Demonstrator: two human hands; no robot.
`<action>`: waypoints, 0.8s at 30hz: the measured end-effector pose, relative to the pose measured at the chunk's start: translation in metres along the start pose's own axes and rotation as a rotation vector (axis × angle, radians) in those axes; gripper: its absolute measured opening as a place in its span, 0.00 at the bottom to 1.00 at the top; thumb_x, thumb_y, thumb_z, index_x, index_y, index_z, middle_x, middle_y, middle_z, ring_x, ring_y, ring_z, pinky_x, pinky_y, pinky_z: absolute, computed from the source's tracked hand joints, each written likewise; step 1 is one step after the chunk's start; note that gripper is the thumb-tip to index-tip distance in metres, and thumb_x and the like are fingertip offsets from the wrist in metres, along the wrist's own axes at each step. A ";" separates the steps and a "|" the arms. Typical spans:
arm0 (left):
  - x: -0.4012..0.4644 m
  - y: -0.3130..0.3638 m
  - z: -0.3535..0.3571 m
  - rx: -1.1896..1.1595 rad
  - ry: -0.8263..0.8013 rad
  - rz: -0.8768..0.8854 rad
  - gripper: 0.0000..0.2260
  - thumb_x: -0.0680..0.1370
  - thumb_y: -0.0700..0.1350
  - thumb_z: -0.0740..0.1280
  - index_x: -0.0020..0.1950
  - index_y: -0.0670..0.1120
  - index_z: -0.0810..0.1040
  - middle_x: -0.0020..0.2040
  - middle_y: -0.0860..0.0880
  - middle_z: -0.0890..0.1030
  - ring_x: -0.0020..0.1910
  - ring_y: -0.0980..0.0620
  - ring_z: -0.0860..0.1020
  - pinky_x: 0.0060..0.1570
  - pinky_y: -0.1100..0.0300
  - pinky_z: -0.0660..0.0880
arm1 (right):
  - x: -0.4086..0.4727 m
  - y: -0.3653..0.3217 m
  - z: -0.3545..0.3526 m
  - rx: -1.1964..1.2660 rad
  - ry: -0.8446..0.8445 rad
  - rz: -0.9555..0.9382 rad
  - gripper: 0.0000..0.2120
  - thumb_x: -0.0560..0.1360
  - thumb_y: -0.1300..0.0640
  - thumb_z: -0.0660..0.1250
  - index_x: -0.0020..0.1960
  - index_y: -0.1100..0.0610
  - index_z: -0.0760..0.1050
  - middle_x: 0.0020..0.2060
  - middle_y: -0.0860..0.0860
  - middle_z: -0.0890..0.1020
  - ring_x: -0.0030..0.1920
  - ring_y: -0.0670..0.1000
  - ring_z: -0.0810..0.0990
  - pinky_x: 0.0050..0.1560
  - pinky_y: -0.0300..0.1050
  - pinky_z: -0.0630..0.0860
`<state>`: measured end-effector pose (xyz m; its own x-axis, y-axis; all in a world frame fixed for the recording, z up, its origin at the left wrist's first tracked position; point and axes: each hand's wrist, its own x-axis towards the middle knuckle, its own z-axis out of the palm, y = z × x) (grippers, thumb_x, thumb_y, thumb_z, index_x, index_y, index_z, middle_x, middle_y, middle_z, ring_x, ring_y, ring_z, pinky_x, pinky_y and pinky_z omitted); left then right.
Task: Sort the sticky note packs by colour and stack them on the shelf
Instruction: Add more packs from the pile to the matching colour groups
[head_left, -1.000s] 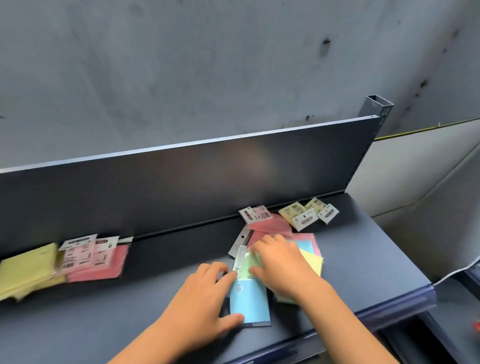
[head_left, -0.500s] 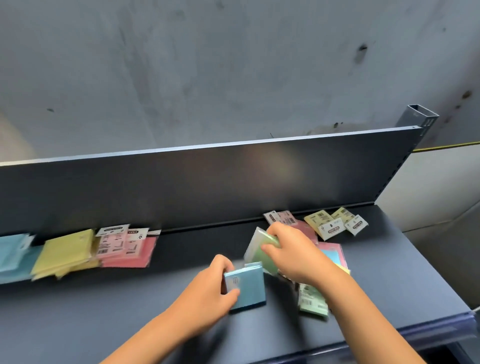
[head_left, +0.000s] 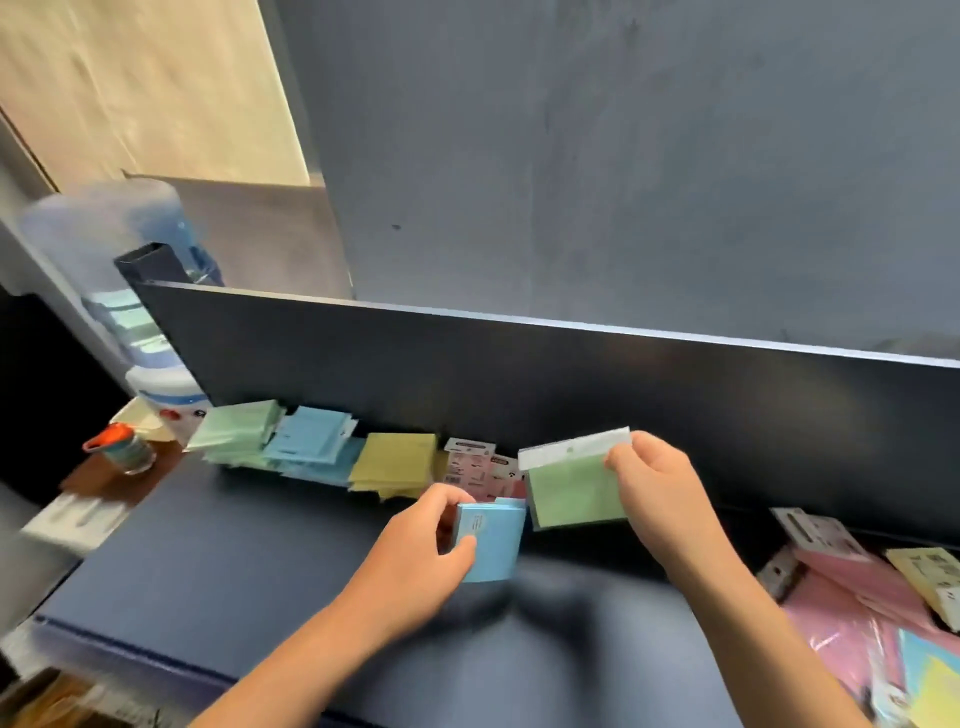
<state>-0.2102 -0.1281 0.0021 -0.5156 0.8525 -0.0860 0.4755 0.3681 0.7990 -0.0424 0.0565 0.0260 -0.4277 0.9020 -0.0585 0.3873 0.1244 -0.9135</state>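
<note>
- The shelf (head_left: 218, 571) shows its front edge nearest, running along the lower left; the dark board behind that edge lies bare across its left half.
- The left hand (head_left: 415, 551) grips a blue pack (head_left: 493, 545), thumb on its face and fingers curled over the top edge, lifted just above the board.
- The right hand (head_left: 660, 488) pinches a green pack (head_left: 576, 488) at its upper right corner, by the white header strip; the pack hangs beside the blue one, their edges nearly touching.
- At the right edge lies a loose heap of unsorted packs (head_left: 857, 597): pink, yellow and blue.
- Farther back, along the back panel (head_left: 571, 379), stand sorted piles: green pile (head_left: 234, 431), blue pile (head_left: 311, 441), yellow pile (head_left: 395, 462), pink pile (head_left: 470, 467), each overlapping the next.
</note>
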 end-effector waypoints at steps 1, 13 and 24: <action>0.000 -0.013 -0.016 -0.006 0.019 -0.013 0.09 0.78 0.42 0.68 0.54 0.56 0.75 0.47 0.58 0.82 0.45 0.62 0.78 0.40 0.69 0.74 | 0.003 -0.007 0.018 0.012 -0.010 0.002 0.18 0.72 0.50 0.59 0.46 0.66 0.72 0.35 0.49 0.74 0.36 0.49 0.70 0.39 0.49 0.66; 0.047 -0.146 -0.198 0.000 0.104 -0.060 0.14 0.79 0.42 0.69 0.60 0.59 0.77 0.52 0.56 0.83 0.49 0.65 0.79 0.43 0.73 0.74 | 0.018 -0.089 0.212 0.204 -0.042 0.131 0.10 0.77 0.55 0.63 0.46 0.58 0.82 0.43 0.60 0.85 0.38 0.53 0.79 0.36 0.47 0.75; 0.134 -0.162 -0.226 0.154 0.161 -0.005 0.19 0.79 0.49 0.71 0.68 0.50 0.71 0.48 0.56 0.79 0.51 0.53 0.81 0.45 0.62 0.76 | 0.018 -0.105 0.249 0.260 0.074 0.231 0.11 0.75 0.53 0.65 0.45 0.62 0.79 0.33 0.50 0.79 0.37 0.55 0.76 0.39 0.52 0.71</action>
<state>-0.5169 -0.1576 -0.0043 -0.6195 0.7848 0.0162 0.5697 0.4353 0.6971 -0.2939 -0.0434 0.0206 -0.2893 0.9226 -0.2552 0.2423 -0.1874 -0.9519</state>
